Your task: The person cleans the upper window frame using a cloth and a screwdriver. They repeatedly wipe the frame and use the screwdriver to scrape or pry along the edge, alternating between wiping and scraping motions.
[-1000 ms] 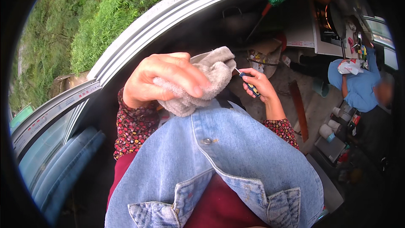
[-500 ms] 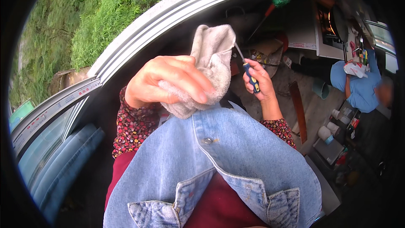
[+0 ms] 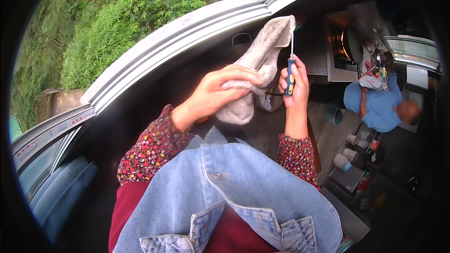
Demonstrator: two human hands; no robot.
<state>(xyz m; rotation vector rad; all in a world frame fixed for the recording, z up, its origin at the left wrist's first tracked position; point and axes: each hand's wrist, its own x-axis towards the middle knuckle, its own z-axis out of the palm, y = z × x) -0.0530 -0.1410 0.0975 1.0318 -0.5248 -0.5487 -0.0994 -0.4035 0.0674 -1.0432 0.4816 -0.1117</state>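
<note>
A: Main object?
B: Screwdriver (image 3: 290, 71), blue and yellow handle, thin metal shaft pointing up. Centre of the view, a bit right, held upright in front of the chest.

A: Who holds it?
B: Right hand (image 3: 294, 84), fist wrapped round the handle, shaft sticking out the top.

A: Other hand?
B: Left hand (image 3: 220, 91) grips a beige cloth (image 3: 257, 68), fingers folded over its lower bunched part. The cloth's upper end stands up and reaches the shaft tip; looks touching, cannot tell for sure.

A: The 2 hands apart?
B: Close, just beside each other, cloth between them.

A: Clothing?
B: Red dotted sleeves (image 3: 151, 149) on both forearms, denim jacket (image 3: 234, 197) over a dark red top, near edge of the view.

A: Surroundings?
B: Grey window frame (image 3: 187, 28) runs diagonally behind the hands, green plants (image 3: 136, 14) beyond it, far left. Far right, another person in a blue shirt (image 3: 375, 105) bends over a counter with a dark pan (image 3: 351, 44). Below that person, a few white cups (image 3: 344, 157) on a low surface, too small for detail.

A: Anything in the second person's hands?
B: Some crumpled wrapper-like thing, unclear.
</note>
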